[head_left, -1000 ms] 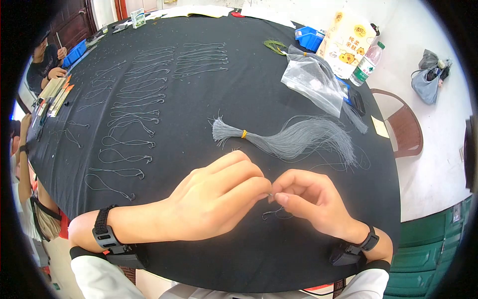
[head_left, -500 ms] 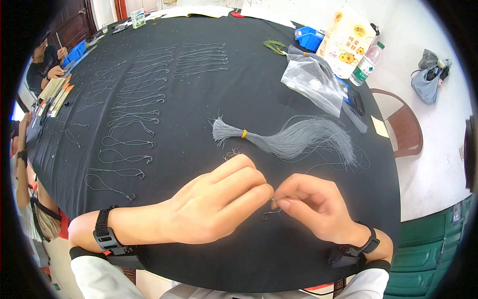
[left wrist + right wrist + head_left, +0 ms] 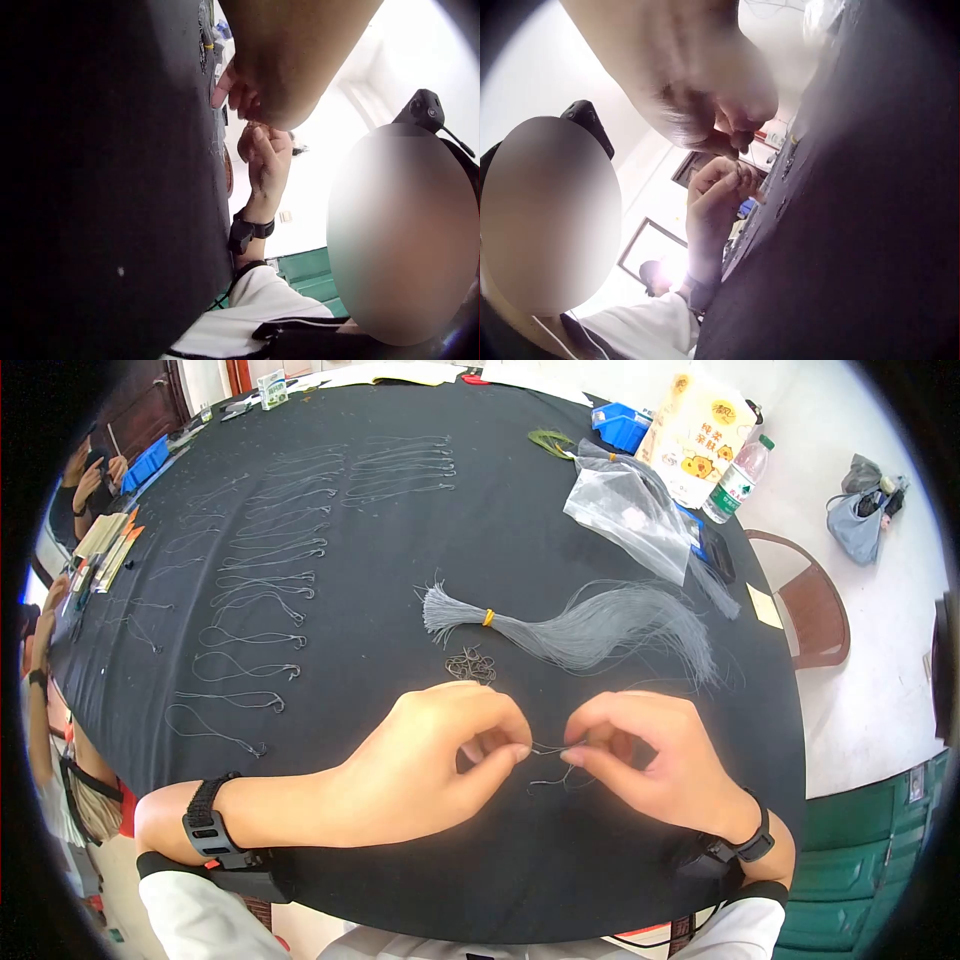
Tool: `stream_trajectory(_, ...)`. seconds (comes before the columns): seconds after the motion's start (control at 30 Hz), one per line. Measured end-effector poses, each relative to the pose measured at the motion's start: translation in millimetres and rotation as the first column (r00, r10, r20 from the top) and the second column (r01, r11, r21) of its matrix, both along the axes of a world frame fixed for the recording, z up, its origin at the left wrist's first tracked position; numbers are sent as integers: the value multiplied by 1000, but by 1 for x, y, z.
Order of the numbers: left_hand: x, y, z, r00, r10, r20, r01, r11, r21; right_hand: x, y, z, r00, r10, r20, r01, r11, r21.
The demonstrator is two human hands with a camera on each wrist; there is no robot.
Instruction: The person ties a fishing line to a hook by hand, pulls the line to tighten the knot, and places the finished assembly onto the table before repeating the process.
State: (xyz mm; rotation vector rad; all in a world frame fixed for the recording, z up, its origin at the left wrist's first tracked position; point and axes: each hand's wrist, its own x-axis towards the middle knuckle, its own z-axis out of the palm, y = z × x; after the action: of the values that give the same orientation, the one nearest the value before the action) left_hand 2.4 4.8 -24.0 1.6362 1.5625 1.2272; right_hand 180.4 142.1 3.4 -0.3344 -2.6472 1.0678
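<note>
In the head view my left hand pinches one end of a thin grey fishing line between thumb and forefinger. My right hand pinches the same line a short way to the right, so a short stretch spans the gap. Below the right fingertips hangs a loose bit of line with a small hook at its end. Just beyond the left hand lies a small heap of dark metal hooks. Behind both hands is a long bundle of grey line, tied with a yellow band.
Rows of looped lines with hooks lie on the black tablecloth at left. At the back right are a plastic bag, a blue bin, a tissue pack and a bottle. Other people sit at the left edge.
My hands, fingertips together before, have drawn apart, with line now showing between them. The left hand has moved slightly left, uncovering the heap of hooks.
</note>
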Motion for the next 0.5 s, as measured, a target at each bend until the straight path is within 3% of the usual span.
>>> stream_trajectory(0.07,0,0,-1,995,7,97,6,991,-130,2,9,-8,990,104,-92,-88,983,164)
stream_trajectory(0.17,4,0,-2,999,-28,37,34,986,-165,5,1,-1,999,-28,23,32,980,-198)
stream_trajectory(0.27,7,0,-12,991,-72,-117,69,997,-28,4,-1,2,990,-52,134,87,960,-266)
stream_trajectory(0.37,12,-1,-16,967,-55,-250,50,998,-24,8,4,-7,995,18,97,-16,1000,-26)
stream_trajectory(0.5,17,-1,-17,942,-29,-334,20,999,-32,14,3,-11,989,38,142,-53,993,109)
